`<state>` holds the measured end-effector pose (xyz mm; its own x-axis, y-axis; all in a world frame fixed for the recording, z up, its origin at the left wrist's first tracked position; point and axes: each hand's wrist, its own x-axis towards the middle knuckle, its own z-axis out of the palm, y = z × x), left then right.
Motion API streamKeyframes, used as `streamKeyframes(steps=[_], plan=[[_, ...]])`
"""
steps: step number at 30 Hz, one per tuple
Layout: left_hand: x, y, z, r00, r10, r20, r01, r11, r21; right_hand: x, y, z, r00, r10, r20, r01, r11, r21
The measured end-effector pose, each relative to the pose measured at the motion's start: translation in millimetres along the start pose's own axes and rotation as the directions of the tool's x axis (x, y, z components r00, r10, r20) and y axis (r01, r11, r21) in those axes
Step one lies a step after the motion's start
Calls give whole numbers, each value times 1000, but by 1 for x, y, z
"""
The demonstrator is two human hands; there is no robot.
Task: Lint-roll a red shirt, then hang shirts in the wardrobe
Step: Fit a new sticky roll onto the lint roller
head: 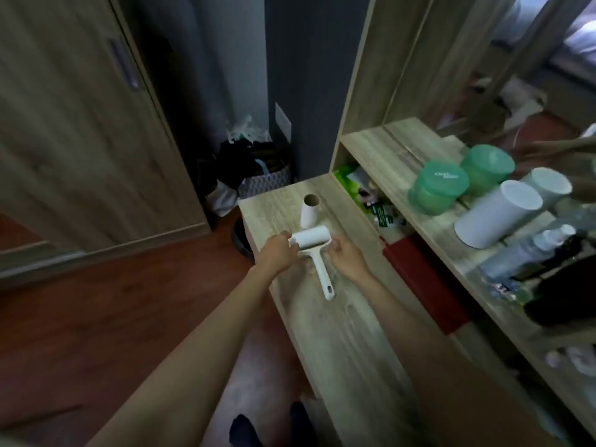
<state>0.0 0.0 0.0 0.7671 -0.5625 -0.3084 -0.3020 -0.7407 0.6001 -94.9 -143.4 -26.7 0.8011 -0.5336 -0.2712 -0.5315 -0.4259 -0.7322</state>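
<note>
You hold the roller [311,242] by both ends on the wooden surface [342,343].
Wardrobe [80,130] door fills your left side, well apart from the surface. Roller lies toward the surface's far end, between its two long edges, handle pointing back at you. Your left hand [278,251] pinches the roll's left end. Your right hand [347,258] has fingers curled against the right end. Spare roll [309,212] stands upright just beyond the roller, near the far edge.

Lint roller [314,253] white plastic, probably; counter [338,333] matt woodgrain.
</note>
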Motion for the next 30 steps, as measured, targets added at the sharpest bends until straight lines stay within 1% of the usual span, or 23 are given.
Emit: streamKeyframes(steps=[2,4,9,10,12,14,17,20,23,24,26,29,30], plan=[[7,2,6,999,-50,19,51,998,-44,8,1,3,999,49,-11,-48,998,51],[14,-1,14,995,-94,39,98,988,-122,10,-3,7,995,101,19,-102,989,103],[29,-5,21,980,-192,44,195,918,-345,23,5,16,986,157,49,-165,937,308],[30,-8,21,977,-206,52,210,895,-395,24,5,16,984,171,56,-180,923,341],[37,-17,23,966,-238,105,257,813,-522,22,1,12,981,184,65,-195,897,397],[33,-17,18,966,-225,129,256,750,-609,17,-6,6,981,179,79,-195,862,469],[21,-15,7,978,-175,113,203,672,-712,11,-14,-3,991,124,53,-134,844,519],[13,-19,0,974,-150,168,224,571,-790,4,-28,-9,999,51,9,-49,866,498],[12,-18,-3,981,-116,158,196,554,-809,-4,-45,-8,999,13,-42,10,864,503],[11,-16,-5,983,-113,146,184,545,-818,-6,-50,-7,998,4,-57,26,856,517],[8,-11,-7,986,-110,125,163,495,-853,-10,-57,-6,997,-14,-82,56,845,532],[6,-12,-13,980,-137,148,190,388,-902,-16,-67,-9,995,-60,-82,95,834,543],[5,-12,-17,978,-137,155,196,374,-906,-17,-67,-9,994,-80,-76,109,828,550]])
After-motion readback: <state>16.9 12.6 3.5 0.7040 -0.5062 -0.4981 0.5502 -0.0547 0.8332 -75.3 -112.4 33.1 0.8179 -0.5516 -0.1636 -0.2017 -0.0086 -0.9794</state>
